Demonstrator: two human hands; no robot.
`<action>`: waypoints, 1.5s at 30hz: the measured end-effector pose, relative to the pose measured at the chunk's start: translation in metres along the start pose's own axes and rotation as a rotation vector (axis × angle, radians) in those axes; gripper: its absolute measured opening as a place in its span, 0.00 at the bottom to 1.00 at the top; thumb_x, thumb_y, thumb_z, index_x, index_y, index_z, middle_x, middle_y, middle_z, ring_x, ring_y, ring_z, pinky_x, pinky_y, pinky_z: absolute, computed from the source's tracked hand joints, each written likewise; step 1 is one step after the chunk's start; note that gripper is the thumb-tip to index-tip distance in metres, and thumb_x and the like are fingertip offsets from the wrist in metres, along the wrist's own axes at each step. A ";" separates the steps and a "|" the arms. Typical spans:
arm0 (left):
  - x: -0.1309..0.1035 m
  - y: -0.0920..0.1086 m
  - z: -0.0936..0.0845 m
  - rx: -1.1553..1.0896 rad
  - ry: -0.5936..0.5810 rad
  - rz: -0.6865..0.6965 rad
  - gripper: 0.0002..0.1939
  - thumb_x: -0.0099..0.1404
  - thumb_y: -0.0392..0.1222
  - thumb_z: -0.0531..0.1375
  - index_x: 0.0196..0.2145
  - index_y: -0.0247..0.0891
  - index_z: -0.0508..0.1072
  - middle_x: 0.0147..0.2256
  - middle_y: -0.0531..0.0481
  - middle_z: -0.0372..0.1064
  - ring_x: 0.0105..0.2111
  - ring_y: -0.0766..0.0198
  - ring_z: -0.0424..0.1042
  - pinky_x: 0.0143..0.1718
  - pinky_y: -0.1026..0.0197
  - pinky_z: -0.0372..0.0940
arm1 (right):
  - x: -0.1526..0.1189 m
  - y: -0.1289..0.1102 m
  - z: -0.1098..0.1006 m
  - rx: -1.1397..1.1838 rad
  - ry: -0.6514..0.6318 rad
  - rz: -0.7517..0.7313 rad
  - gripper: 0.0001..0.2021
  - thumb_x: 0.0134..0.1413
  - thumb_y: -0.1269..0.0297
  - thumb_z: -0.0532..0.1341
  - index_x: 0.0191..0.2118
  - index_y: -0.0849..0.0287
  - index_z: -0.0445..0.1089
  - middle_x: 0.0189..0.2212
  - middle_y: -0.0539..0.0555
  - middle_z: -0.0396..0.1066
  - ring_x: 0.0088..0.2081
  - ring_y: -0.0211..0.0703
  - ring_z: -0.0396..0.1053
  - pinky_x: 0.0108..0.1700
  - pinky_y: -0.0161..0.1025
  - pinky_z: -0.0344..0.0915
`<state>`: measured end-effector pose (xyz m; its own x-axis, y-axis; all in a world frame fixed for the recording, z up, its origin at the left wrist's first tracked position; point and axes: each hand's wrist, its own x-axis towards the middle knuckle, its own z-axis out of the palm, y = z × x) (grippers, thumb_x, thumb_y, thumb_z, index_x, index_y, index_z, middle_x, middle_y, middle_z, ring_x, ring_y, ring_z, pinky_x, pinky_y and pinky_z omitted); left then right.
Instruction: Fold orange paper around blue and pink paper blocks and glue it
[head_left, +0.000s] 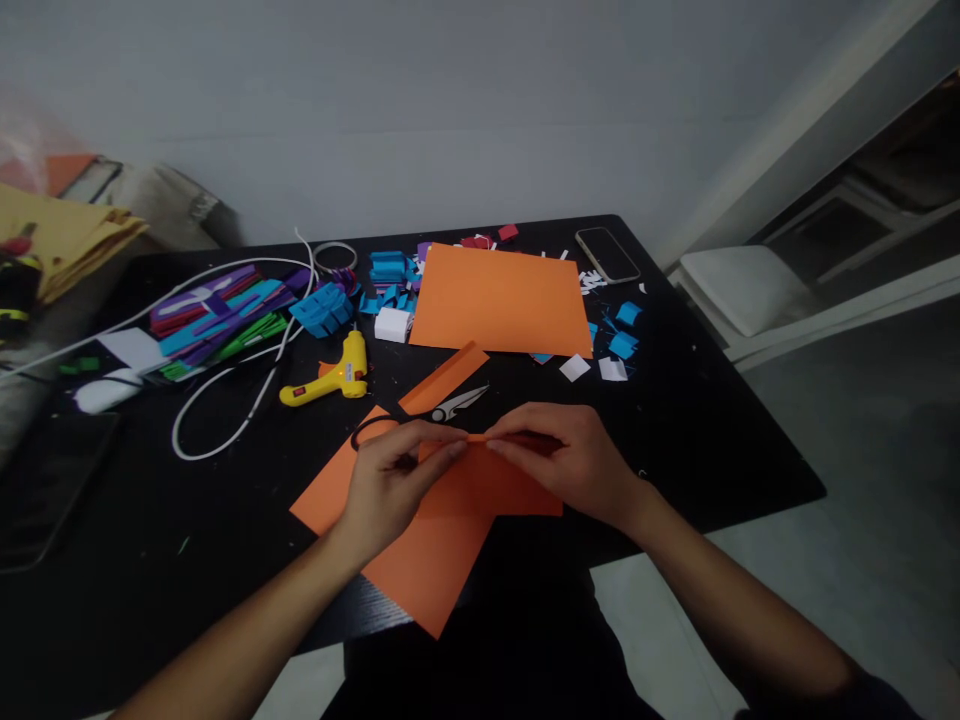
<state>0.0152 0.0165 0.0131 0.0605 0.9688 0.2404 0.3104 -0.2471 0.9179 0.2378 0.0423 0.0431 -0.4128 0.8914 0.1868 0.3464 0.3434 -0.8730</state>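
black tabletop below, left hand and right hand, equally near, pinch the far edge of an orange sheet between them, that edge running nine to three o'clock, the rest toward five.

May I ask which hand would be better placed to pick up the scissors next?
Probably the left hand: the scissors have their black handles just beyond it, with blades pointing rightward.

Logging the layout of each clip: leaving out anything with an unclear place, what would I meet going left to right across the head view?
Bundle of coloured paper strips, yellow glue gun, left hand, right hand.
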 end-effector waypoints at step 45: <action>-0.012 -0.018 0.003 0.598 -0.357 0.694 0.04 0.74 0.37 0.62 0.44 0.37 0.77 0.45 0.44 0.81 0.49 0.51 0.81 0.49 0.49 0.76 | -0.060 0.055 0.024 -0.523 0.054 -0.462 0.17 0.65 0.75 0.65 0.56 0.53 0.78 0.51 0.56 0.82 0.57 0.54 0.78 0.58 0.55 0.78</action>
<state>0.0117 0.0098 -0.0075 0.6635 0.5856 0.4657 0.5209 -0.8083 0.2743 0.2613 0.0003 -0.0275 -0.5775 0.6289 0.5206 0.5110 0.7758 -0.3702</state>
